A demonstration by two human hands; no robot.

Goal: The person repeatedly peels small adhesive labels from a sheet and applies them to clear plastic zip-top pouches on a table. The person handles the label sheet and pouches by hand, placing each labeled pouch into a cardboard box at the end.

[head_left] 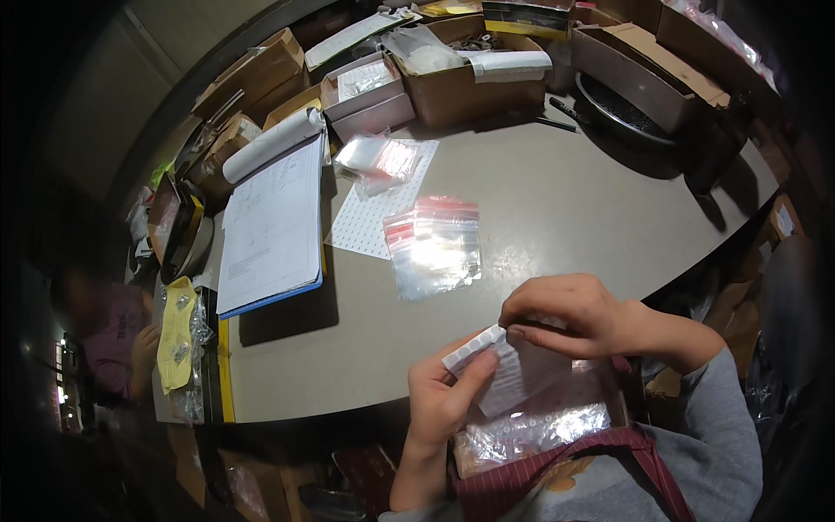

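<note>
My left hand holds a folded white sheet of round stickers, its thumb pressed on the front. My right hand is closed in a pinch at the sheet's upper right corner; whether a loose sticker is between the fingertips is hidden. Below the hands, against the striped apron, lies a box with shiny clear plastic bags. On the table ahead, a fanned stack of clear zip bags with red tops overlaps a white sheet with rows of small marks. More clear bags lie on that sheet.
A clipboard with papers lies on the left of the grey table. Cardboard boxes line the far edge, with a pen before them. A round black dish stands far right. Another person is at the left.
</note>
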